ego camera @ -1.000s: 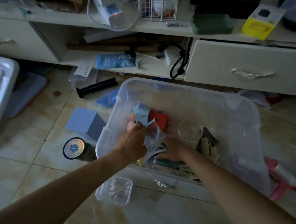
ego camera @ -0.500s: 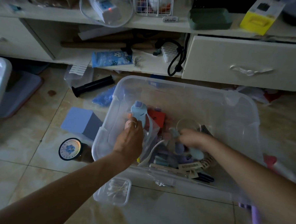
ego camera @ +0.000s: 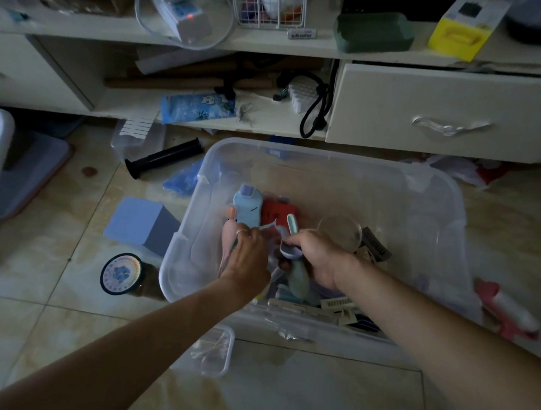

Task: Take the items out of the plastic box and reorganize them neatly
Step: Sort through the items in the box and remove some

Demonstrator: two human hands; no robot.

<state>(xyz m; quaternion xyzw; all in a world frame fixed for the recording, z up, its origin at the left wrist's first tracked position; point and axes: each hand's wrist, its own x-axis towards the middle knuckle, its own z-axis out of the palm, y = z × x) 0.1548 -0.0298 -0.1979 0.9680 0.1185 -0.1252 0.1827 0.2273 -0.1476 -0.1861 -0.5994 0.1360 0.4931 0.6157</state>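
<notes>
The head view looks down on a clear plastic box (ego camera: 436, 194) on the tiled floor (ego camera: 54, 290), both hands reaching into its near-left part. The left hand (ego camera: 248, 253) has its fingers curled down around a pale pink piece (ego camera: 228, 237) and seems to pinch a thin lavender strap (ego camera: 269, 227); exactly what it holds is hard to tell in the dim light. The right hand (ego camera: 318, 257) grips a pale green handled tool (ego camera: 298, 278) whose long axis runs from the near side of the box up and away, its narrow tip (ego camera: 292, 224) poking out above the knuckles. The strap loops between the two hands, so the coming lift likely turns on freeing that loop; the left hand is nearer to it. Just beyond the fingers lie a smooth light-blue rounded plastic device (ego camera: 247, 208) and a red flat card (ego camera: 278, 213), touching side by side. To the right sit a clear round dish (ego camera: 344, 233) and some toothed combs (ego camera: 375, 246). Near the front wall lie flat barcoded tags (ego camera: 339, 302). Outside the box, a matte blue block (ego camera: 139, 223) and a small clear case of cotton swabs (ego camera: 210, 349) rest on the floor.
</notes>
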